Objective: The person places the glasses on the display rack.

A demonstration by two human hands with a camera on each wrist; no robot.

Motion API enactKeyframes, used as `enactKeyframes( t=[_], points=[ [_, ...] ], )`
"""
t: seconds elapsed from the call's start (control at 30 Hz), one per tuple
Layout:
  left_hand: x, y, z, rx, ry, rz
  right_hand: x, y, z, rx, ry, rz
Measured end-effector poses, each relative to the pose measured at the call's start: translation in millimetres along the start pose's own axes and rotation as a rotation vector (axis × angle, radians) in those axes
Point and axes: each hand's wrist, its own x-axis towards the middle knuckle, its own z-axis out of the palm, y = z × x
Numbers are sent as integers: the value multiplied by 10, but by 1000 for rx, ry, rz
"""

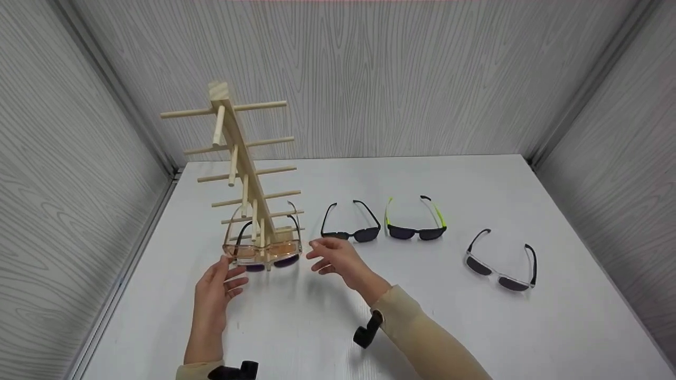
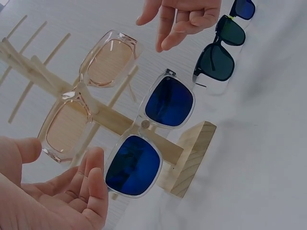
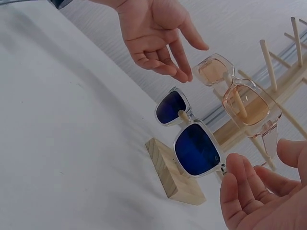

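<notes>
Peach-tinted clear-framed glasses (image 2: pixel 110 62) hang on a peg of the wooden display rack (image 1: pixel 247 158). Below them on the rack are clear-framed sunglasses (image 2: pixel 132 165) with dark blue lenses. My left hand (image 1: pixel 211 293) is by the left end of the peach pair, its fingers loosely bent and holding nothing; I cannot tell whether its thumb touches the frame. On the other side, my right hand (image 1: pixel 340 261) hovers just off the right end, fingers relaxed, with nothing in its grasp. Both wrist views show the two pairs between the hands.
Right of the rack lie black sunglasses (image 1: pixel 366 235), then a black pair with yellow-green temples (image 1: pixel 417 233). Farther right are clear-framed dark sunglasses (image 1: pixel 479 265). Bare pegs (image 1: pixel 261 105) stick out higher on the rack. Grey wood-grain panels (image 1: pixel 369 79) enclose the white table (image 1: pixel 422 327).
</notes>
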Motion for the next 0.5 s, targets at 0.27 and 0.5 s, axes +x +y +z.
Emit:
enactKeyframes(
  t=[0.27, 0.5],
  points=[
    [-62, -62, -8, 9, -1, -41, -79, 99, -107, 35, 4, 10],
    [-85, -180, 16, 20, 12, -99, -146, 192, -203, 37, 8, 37]
  ],
)
